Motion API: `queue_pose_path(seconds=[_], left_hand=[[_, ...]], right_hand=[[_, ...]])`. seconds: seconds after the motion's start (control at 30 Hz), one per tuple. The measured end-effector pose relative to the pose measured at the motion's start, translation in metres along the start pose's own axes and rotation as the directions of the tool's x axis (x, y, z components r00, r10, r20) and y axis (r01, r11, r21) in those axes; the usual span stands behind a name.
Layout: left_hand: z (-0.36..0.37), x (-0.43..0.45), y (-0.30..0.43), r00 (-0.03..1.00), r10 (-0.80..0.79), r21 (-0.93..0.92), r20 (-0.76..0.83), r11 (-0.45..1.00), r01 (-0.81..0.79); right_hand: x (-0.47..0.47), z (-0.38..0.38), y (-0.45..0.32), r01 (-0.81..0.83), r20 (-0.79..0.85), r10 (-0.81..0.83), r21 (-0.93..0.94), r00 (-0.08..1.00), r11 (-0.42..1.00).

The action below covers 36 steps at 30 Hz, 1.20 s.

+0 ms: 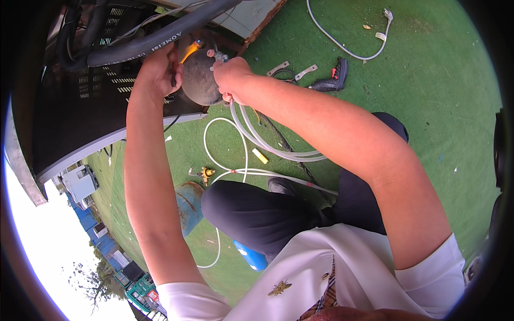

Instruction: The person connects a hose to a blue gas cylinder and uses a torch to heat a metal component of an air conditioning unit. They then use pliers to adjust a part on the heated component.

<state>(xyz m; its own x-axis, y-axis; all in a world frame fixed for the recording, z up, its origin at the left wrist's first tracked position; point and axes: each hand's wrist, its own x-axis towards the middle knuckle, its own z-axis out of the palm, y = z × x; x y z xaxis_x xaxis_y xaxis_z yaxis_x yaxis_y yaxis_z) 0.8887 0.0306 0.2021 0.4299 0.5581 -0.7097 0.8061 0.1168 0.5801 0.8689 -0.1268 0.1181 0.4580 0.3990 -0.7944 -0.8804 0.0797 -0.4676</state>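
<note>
My right hand (233, 78) grips a gas torch, mostly hidden by the fingers. Two clear hoses (257, 138) trail from beneath that hand. An orange flame (190, 51) burns just above a dark, rounded compressor (200, 80), between my hands. Close to the flame, a short copper pipe stub (210, 53) sticks up. On the compressor's left side is my left hand (160, 72), its fingers curled near the shell. Something dark shows by those fingers, but whether it is held is unclear. Over the left hand passes a black foam-insulated pipe (152, 42).
A dark slotted metal housing (80, 120) stands at left. On the green turf lie a cordless screwdriver (331, 78), metal brackets (306, 72), a white plug cable (353, 54), a yellow lighter-like object (260, 155) and a brass regulator (207, 173). A rusty blue cylinder (189, 206) stands near my knee.
</note>
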Motion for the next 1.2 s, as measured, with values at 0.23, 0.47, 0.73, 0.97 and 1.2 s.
queue_pose_path(seconds=[0.23, 0.47, 0.73, 0.97, 1.2], left_hand=[[0.021, 0.002, -0.007, 1.0, 0.004, -0.141, -0.02, 0.99, -0.007], [0.024, 0.005, -0.012, 0.998, 0.027, -0.159, -0.055, 0.987, -0.036], [0.024, 0.006, -0.015, 0.996, 0.07, -0.146, -0.059, 0.986, -0.078], [0.028, 0.007, -0.017, 0.995, 0.084, -0.179, -0.06, 0.979, -0.094], [0.037, 0.009, -0.016, 0.993, 0.059, -0.208, -0.104, 0.975, -0.08]], right_hand=[[0.0, 0.002, -0.002, -0.004, -0.034, 0.003, -0.002, 0.999, 1.0], [0.001, 0.002, -0.003, -0.007, -0.053, 0.007, 0.003, 0.999, 1.0], [0.004, 0.004, -0.001, -0.004, -0.05, 0.003, -0.008, 0.999, 1.0], [0.003, 0.004, -0.001, -0.006, -0.058, 0.006, -0.005, 0.998, 1.0], [0.002, 0.004, 0.0, 0.034, -0.09, -0.039, -0.061, 0.995, 0.998]])
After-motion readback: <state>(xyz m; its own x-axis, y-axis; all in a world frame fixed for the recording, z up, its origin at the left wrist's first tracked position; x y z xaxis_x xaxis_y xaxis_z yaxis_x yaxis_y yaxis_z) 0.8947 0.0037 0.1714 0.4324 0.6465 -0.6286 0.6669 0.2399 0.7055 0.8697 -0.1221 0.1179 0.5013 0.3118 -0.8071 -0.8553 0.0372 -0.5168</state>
